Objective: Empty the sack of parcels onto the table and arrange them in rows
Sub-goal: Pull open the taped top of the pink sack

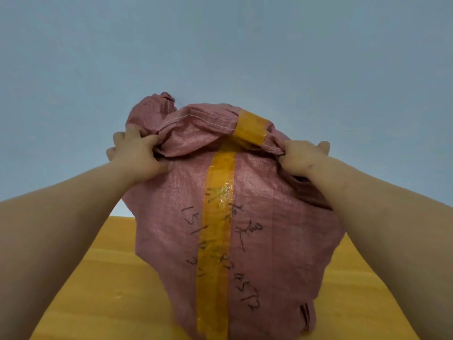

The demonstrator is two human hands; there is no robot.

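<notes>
Hands are gripping the pink woven plastic sack (235, 217) with its yellow tape stripe (215, 241) at frame centre: left hand (137, 153) and right hand (301, 157) each clutching bunched stitched corners, above the yellow wooden table (103, 285). Emptying is seemingly only starting; no parcels are showing, and arranging is remaining.

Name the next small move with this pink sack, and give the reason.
Probably lift the stitched end higher and shake. The left hand and the right hand each grip a corner of the pink sack, held above the yellow table with its taped seam on top. No parcels show on the table, so the contents apparently still need tipping out.
</notes>
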